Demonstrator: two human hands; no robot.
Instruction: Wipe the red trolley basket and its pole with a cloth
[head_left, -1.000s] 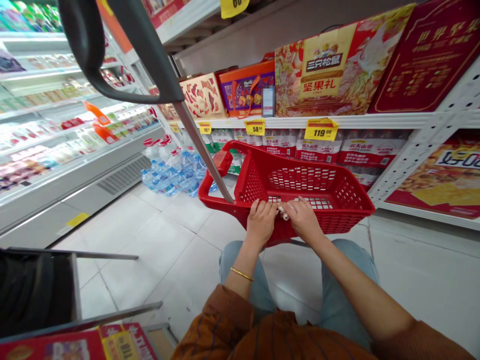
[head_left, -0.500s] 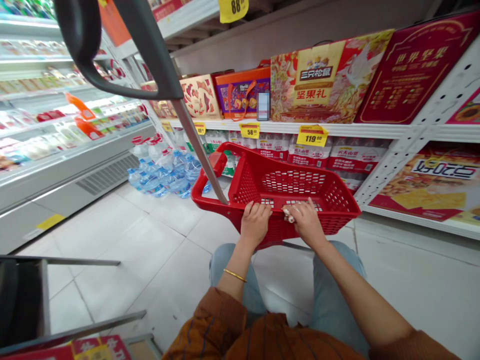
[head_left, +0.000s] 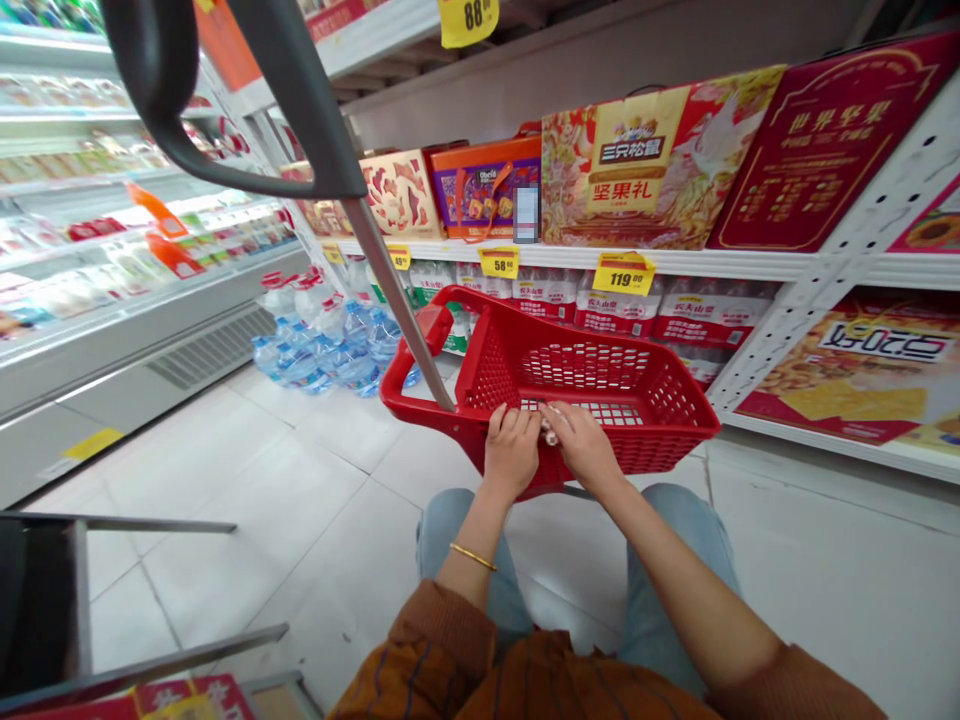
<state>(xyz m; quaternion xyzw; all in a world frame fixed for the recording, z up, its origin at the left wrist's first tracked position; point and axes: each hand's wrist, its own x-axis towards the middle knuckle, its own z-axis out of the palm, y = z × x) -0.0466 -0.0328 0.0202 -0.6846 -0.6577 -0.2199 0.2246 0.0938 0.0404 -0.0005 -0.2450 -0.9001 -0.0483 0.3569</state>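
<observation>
A red plastic shopping basket (head_left: pixel 660 447) with a long metal pull handle (head_left: pixel 401 300) stands in front of my knees. My left hand (head_left: pixel 514 450) is closed over its near rim, fingers curled inward. Right beside it, my right hand (head_left: pixel 581 445) is closed on a small crumpled whitish wad, perhaps tissue (head_left: pixel 550 434), against the same rim. The wad is mostly covered by the fingers, so its kind is uncertain. Holes show in the basket's walls and bottom.
Gift boxes (head_left: pixel 637 165) line the shelf ahead, above packs of bottled water (head_left: pixel 622 310). Large water bottles (head_left: pixel 330 345) sit on the floor beside a refrigerated display (head_left: pixel 217 310). A metal-framed stand (head_left: pixel 165 524) juts in at lower left.
My right hand has slid left along the basket's near rim with the whitish wad, coming up against my left hand. My left hand stays on the rim.
</observation>
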